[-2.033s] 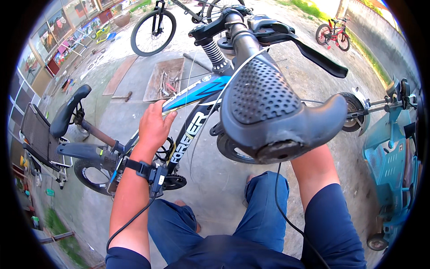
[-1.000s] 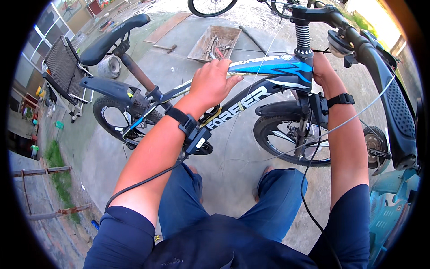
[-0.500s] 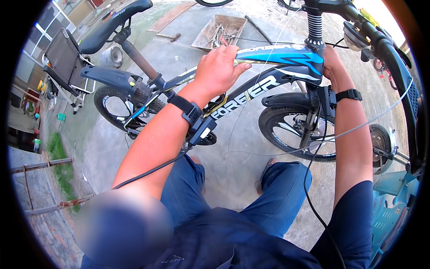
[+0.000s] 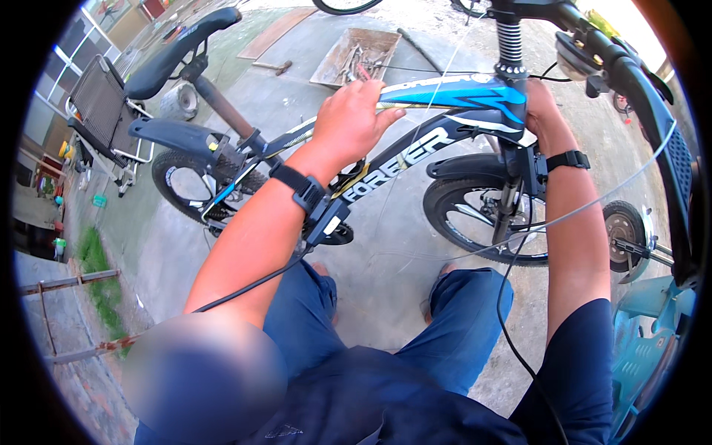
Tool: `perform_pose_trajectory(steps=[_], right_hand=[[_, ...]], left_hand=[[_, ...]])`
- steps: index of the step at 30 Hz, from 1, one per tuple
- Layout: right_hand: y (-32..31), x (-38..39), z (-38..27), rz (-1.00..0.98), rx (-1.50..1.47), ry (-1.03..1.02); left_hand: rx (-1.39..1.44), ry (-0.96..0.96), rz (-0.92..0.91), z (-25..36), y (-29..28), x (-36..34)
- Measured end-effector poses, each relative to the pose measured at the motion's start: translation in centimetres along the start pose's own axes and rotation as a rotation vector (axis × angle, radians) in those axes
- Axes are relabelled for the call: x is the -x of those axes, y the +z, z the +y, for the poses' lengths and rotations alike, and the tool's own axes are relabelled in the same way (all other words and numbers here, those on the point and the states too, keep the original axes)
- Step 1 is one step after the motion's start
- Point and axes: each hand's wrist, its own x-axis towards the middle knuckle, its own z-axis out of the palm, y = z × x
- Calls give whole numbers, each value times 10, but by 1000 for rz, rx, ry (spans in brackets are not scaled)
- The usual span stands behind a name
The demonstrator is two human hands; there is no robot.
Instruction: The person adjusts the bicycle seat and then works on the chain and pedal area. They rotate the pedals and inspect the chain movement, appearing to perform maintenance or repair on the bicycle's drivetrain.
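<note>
Two hands steady a small black-and-blue bicycle (image 4: 415, 152) that stands on the concrete floor (image 4: 386, 245) in front of the seated person's knees. The left hand (image 4: 354, 119) lies over the top tube with its fingers curled down around it, a grip that seems meant to keep the frame from tipping. The right hand (image 4: 540, 111) sits behind the head tube beside the front fork (image 4: 510, 185); its fingers are hidden, so I cannot tell whether they are clasped or spread. A thin brake cable (image 4: 593, 204) sweeps loose from near the handlebar (image 4: 593, 48) past the front wheel (image 4: 486, 222). The black saddle (image 4: 185, 48) points up left, and a shallow box of tools (image 4: 356, 55) lies on the ground beyond the frame, within reach.
</note>
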Motion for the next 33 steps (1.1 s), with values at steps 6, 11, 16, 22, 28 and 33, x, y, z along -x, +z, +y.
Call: perform_pose_trajectory(steps=[6,11,16,22,28,33], right_hand=[[-28,13,-7,-10,-348,102],[-13,72,-43,38,-190,72],[-14,109,-72,-37,-166,30],[-10,131,-86,39,22,-63],[-16,119,-69,111,19,-10],[-44,93,-39,20,-342,78]], left_hand=[[14,11,-18,3,0,-1],[13,20,6,0,0,2],[48,38,28,1,0,1],[42,44,27,-1,0,1],[43,53,2,-4,1,1],[71,38,-11,-4,0,1]])
